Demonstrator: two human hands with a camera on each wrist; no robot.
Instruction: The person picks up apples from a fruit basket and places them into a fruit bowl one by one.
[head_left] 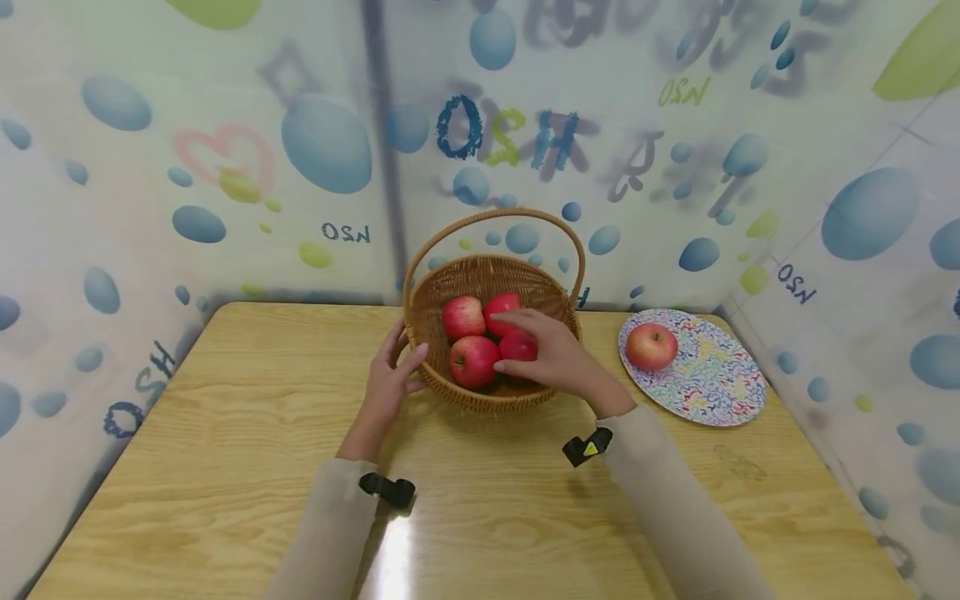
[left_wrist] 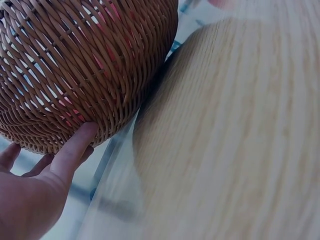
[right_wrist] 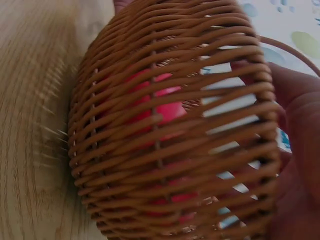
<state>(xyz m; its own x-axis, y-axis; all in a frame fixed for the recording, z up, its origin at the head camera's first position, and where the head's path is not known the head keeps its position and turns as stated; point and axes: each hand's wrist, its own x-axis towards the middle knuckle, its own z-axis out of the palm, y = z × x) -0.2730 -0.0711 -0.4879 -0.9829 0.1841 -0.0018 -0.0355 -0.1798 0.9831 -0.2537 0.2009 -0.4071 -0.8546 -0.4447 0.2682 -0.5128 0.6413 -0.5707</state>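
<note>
A brown wicker basket (head_left: 480, 402) with a tall arched handle stands on the table, and several red apples (head_left: 474, 362) lie inside it. At its left side my left hand (head_left: 387, 379) holds the rim, thumb at the edge and fingers against the outside. The left wrist view shows that hand (left_wrist: 37, 192) touching the woven wall. My right hand (head_left: 555, 350) reaches into the basket, with thumb and fingers curved around the rightmost red apple (head_left: 519, 345). In the right wrist view the woven wall (right_wrist: 170, 125) hides most of the apples and part of the right hand (right_wrist: 302, 150).
To the right of the basket, an oval plate (head_left: 712, 379) with a multicoloured pattern bears one red-yellow apple (head_left: 652, 347). Both stand on a light wooden table (head_left: 480, 517). A wall covering (head_left: 322, 250) with blue and green spots closes off the back and both sides.
</note>
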